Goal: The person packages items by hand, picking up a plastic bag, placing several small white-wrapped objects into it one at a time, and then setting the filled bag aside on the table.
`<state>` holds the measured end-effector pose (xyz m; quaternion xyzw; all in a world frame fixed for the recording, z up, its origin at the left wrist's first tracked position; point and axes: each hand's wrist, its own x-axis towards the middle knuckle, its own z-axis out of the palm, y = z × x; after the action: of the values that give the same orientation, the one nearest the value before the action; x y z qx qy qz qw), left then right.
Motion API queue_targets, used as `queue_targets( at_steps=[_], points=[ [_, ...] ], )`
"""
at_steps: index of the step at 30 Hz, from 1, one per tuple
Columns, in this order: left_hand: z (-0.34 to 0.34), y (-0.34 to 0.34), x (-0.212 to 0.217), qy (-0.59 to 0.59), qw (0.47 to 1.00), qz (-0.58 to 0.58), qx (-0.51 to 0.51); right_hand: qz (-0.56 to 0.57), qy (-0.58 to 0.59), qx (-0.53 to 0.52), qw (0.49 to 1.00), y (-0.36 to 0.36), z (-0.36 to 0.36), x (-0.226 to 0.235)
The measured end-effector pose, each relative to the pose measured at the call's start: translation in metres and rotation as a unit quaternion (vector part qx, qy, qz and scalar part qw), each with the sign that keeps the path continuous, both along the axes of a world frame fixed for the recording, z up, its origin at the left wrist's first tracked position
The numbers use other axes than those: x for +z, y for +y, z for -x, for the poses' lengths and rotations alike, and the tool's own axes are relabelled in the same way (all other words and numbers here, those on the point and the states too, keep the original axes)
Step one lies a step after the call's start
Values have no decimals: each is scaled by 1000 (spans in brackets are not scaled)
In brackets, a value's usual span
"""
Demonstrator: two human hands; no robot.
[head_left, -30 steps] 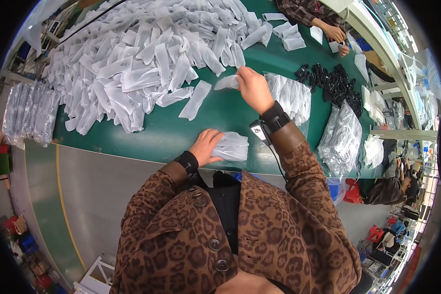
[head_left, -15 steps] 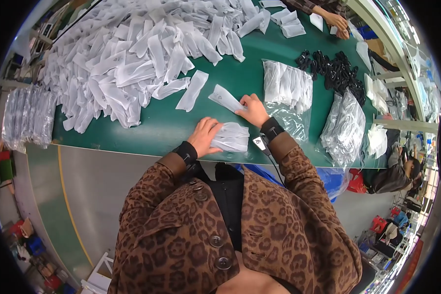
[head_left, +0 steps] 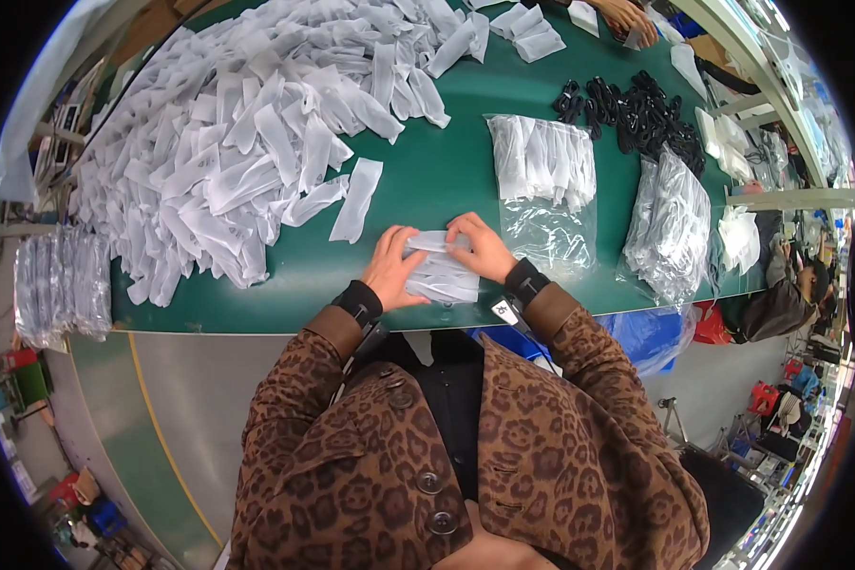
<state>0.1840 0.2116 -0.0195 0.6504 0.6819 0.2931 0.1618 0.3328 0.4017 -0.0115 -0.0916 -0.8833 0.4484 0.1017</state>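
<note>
Near the front edge of the green table is a small row of overlapping white translucent packets (head_left: 442, 281). My left hand (head_left: 390, 270) grips their left ends, with its thumb toward me and its fingers curled over the far side. At the far right corner, my right hand (head_left: 482, 249) has its fingers closed on the farthest white packet (head_left: 431, 240), which lies against the others. What the packets contain does not show. A single white packet (head_left: 356, 200) lies apart, beyond my left hand, beside a large heap of similar packets (head_left: 228, 142).
Right of my hands lies a clear bag of white packets (head_left: 545, 166); another filled bag (head_left: 670, 228) lies farther right. Black coiled cables (head_left: 641, 119) are behind them. Bagged bundles (head_left: 62, 285) stand at the left edge. Another person's hand (head_left: 627, 21) is at the far right.
My right hand has drawn a loose packet toward me and laid it along the far side of the row. My left hand remains at the row's left end. The view has shifted slightly.
</note>
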Motion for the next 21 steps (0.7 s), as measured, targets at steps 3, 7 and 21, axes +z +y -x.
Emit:
queue_targets(
  at_steps=[3,7,21],
  points=[
    [-1,1,6,11,1000,13,6,17,-7,-49,999,-7,7,-14],
    [1,7,12,27,1000,11,-8,-19,-11,-42,999,-1,7,-14],
    [-39,37,24,92,970,126,184,-8,-94,-262,961,-81,-25,2]
  ],
)
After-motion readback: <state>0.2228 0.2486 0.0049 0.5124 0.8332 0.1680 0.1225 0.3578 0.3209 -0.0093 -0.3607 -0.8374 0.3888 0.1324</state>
